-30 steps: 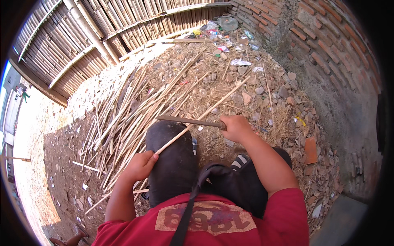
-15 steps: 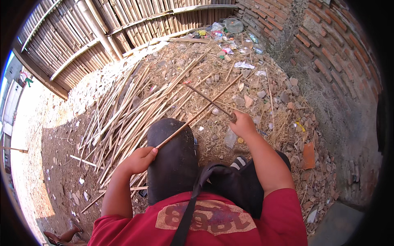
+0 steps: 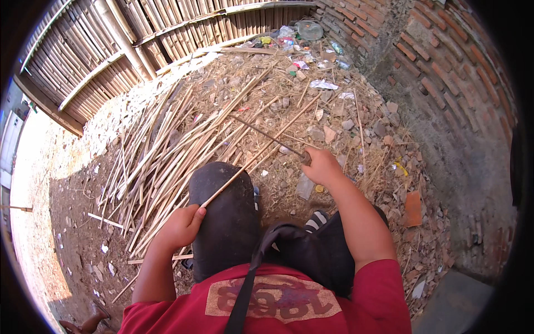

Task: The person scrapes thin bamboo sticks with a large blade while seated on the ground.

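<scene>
Over brown, stony ground point(image 3: 75, 209) beside a red-brick wall point(image 3: 445, 92), clamping a thin pale wooden strip point(image 3: 227, 184) in bare left hand point(image 3: 181, 227), a dark metal knife point(image 3: 268, 136) in bare right hand point(image 3: 322, 167), tilted steeper than earlier.

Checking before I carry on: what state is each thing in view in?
Left hand, closed on the bamboo strip
Right hand, closed on the knife
Bamboo strip, held aslant, crossing the left knee in view
Knife, blade bare, crossing the strip; contact unclear
Loose strips, heaped on the ground
Orange slab, lying on the ground
</scene>
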Demonstrator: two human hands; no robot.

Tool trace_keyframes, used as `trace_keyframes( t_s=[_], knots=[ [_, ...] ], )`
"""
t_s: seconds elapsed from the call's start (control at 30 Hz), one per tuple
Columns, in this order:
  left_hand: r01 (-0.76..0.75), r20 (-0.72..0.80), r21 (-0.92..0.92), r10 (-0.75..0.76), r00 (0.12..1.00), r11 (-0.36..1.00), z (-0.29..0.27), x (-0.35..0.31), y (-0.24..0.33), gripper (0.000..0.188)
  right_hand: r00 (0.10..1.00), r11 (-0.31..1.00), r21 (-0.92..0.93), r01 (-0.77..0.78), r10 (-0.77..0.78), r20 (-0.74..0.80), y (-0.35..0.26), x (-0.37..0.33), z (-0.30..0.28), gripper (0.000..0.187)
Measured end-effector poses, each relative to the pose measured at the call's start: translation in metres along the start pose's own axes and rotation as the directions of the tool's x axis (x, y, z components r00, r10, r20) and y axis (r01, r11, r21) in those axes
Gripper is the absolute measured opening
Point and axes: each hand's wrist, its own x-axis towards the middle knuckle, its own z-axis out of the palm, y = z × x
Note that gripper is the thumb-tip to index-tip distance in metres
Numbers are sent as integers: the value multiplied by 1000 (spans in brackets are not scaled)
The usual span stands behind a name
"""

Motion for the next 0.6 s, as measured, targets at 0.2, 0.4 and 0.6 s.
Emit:
trace_keyframes(
  t_s=[0.2,0.4,0.6],
  knots=[
    [5,28,45,-6,1000,999,0,5,2,43,970,948,234,-217,235,-53,32,15,6,28],
    [8,76,-2,-8,997,1000,-9,3,-1,44,995,992,-74,99,-98,17,2,-5,7,41],
    [27,76,83,-34,997,996,-5,8,1,44,962,958,191,-213,240,-130,49,5,-1,29]
  ],
)
